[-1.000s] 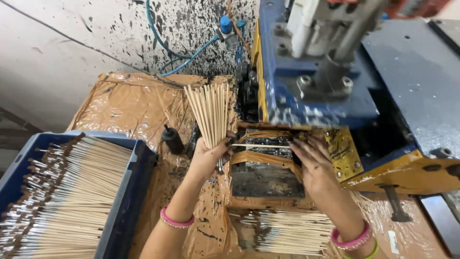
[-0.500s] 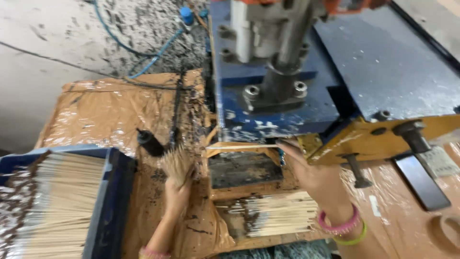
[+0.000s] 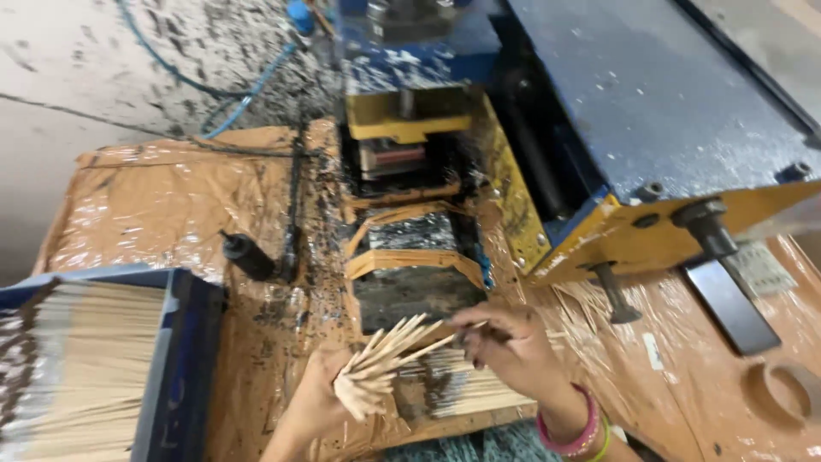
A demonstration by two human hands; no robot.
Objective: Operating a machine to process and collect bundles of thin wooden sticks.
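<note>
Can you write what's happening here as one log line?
left hand: holds fanned stick bundle | right hand: pinches one stick | blue crate: sticks inside

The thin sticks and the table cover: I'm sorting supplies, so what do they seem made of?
The sticks fanned in the left hand look like pale bare wood or bamboo: matte, tan, uncoated. The table cover looks like brown plastic sheet or tape: glossy, wrinkled, with highlights, spattered with black flecks.
</note>
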